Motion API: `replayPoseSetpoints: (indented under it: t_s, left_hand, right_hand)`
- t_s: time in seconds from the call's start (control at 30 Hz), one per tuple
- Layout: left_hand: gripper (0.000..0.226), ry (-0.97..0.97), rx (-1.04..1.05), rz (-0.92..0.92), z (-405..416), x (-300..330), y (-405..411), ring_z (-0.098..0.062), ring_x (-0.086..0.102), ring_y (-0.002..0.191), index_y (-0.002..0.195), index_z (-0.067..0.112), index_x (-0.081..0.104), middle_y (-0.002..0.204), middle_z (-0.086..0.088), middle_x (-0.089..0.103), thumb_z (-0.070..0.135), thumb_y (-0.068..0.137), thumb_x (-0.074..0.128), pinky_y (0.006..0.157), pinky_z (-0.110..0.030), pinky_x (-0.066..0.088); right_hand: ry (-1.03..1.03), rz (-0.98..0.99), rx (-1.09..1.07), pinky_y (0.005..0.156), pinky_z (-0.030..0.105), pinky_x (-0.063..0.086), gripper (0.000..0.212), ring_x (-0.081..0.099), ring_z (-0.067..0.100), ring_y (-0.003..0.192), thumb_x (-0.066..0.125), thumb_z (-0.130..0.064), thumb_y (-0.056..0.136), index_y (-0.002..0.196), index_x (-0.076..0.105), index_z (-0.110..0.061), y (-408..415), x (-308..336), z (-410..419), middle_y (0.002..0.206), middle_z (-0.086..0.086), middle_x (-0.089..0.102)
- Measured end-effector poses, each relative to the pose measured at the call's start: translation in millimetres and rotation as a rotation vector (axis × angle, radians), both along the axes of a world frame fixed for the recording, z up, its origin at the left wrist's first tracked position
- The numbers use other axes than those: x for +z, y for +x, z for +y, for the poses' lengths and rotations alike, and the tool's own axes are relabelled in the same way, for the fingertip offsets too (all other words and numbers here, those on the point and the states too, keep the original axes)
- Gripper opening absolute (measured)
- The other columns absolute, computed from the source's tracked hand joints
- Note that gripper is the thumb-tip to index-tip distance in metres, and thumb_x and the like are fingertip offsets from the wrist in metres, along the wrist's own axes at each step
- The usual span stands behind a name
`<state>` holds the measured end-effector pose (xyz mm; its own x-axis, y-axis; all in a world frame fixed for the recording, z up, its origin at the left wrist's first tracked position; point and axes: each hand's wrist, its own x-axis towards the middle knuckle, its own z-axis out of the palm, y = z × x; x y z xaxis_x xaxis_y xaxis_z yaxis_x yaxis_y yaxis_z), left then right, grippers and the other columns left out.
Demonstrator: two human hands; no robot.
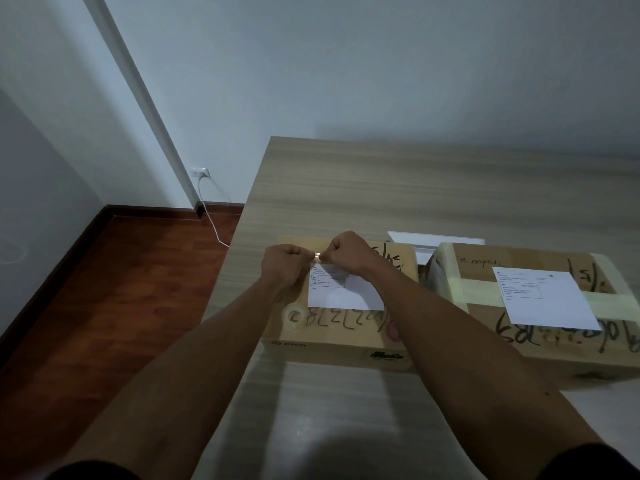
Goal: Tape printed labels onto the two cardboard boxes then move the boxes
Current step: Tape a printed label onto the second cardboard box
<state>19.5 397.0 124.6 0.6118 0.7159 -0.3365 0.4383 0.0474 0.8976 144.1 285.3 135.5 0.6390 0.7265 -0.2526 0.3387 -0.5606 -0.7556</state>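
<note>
Pale walls and a wooden table [346,188] fill the head view. At 12 o'clock from the person lies the left box [332,337] with its label [343,292] on top; the right box [540,348] with its own label [547,299] is at 2 o'clock. Left hand [285,263] and right hand [346,251] pinch a small tape piece [317,255] between them, just above the label's far edge. I judge the tape must go down along this edge.

Two bare forearms, left hand [285,263] and right hand [348,251] ungloved. No watch, no rings visible. Dark short sleeves [93,471] at bottom frame corners.
</note>
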Motion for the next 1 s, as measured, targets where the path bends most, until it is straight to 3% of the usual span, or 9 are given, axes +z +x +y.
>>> replayPoseSetpoints:
  t_s: [0.1, 0.27, 0.37, 0.67, 0.83, 1.0]
  left_hand:
    - [0.008, 0.024, 0.021, 0.053, -1, -2, 1, -0.026, 0.076, 0.080, 0.080, 0.013, 0.080, 0.077, -0.005, 0.078, 0.020, 0.085, 0.083, 0.077, -0.041, 0.065]
    - [0.009, 0.071, 0.028, 0.100, -3, -4, 5, -0.016, 0.072, 0.075, 0.082, 0.012, 0.080, 0.081, -0.004, 0.077, 0.019, 0.082, 0.085, 0.070, -0.028, 0.059]
    - [0.009, 0.085, 0.018, 0.112, -2, -7, 7, -0.014, 0.071, 0.076, 0.081, 0.011, 0.081, 0.080, -0.003, 0.077, 0.019, 0.081, 0.086, 0.073, -0.028, 0.058]
    - [0.011, 0.141, -0.001, 0.179, 1, -12, 9, -0.007, 0.065, 0.065, 0.083, 0.013, 0.082, 0.078, -0.003, 0.076, 0.023, 0.081, 0.085, 0.054, -0.016, 0.044]
    - [0.011, 0.182, -0.014, 0.201, 0, -15, 10, -0.010, 0.065, 0.065, 0.079, 0.015, 0.080, 0.076, -0.003, 0.075, 0.025, 0.082, 0.084, 0.059, -0.020, 0.046]
    - [0.022, 0.203, -0.013, 0.219, -1, -18, 11, -0.016, 0.066, 0.065, 0.062, 0.020, 0.072, 0.068, -0.001, 0.071, 0.023, 0.081, 0.083, 0.059, -0.023, 0.046]
  right_hand:
    - [-0.045, -0.030, 0.014, 0.060, 0.033, 0.027, 0.054, 0.020, 0.018, 0.048, 0.071, -0.009, 0.084, 0.050, 0.030, -0.020, 0, -1, 6, 0.050, 0.001, 0.022]
    - [-0.129, -0.062, 0.021, 0.053, 0.030, 0.024, 0.053, 0.024, 0.018, 0.047, 0.071, -0.010, 0.084, 0.051, 0.031, -0.017, 1, -1, 9, 0.050, 0.002, 0.024]
    - [-0.176, -0.080, 0.024, 0.050, 0.028, 0.022, 0.052, 0.025, 0.018, 0.046, 0.070, -0.011, 0.085, 0.051, 0.032, -0.015, 1, -2, 9, 0.050, 0.002, 0.026]
    - [-0.227, -0.074, 0.007, 0.051, 0.029, 0.024, 0.049, 0.029, 0.020, 0.049, 0.074, -0.014, 0.083, 0.052, 0.036, -0.013, 0, -5, 12, 0.052, 0.004, 0.030]
    - [-0.247, -0.094, -0.009, 0.049, 0.027, 0.025, 0.049, 0.032, 0.018, 0.048, 0.075, -0.016, 0.083, 0.052, 0.038, -0.012, -2, -5, 14, 0.052, 0.003, 0.034]
    - [-0.285, -0.103, -0.033, 0.047, 0.027, 0.025, 0.048, 0.033, 0.017, 0.048, 0.076, -0.017, 0.082, 0.053, 0.038, -0.013, -6, -1, 17, 0.053, 0.003, 0.035]
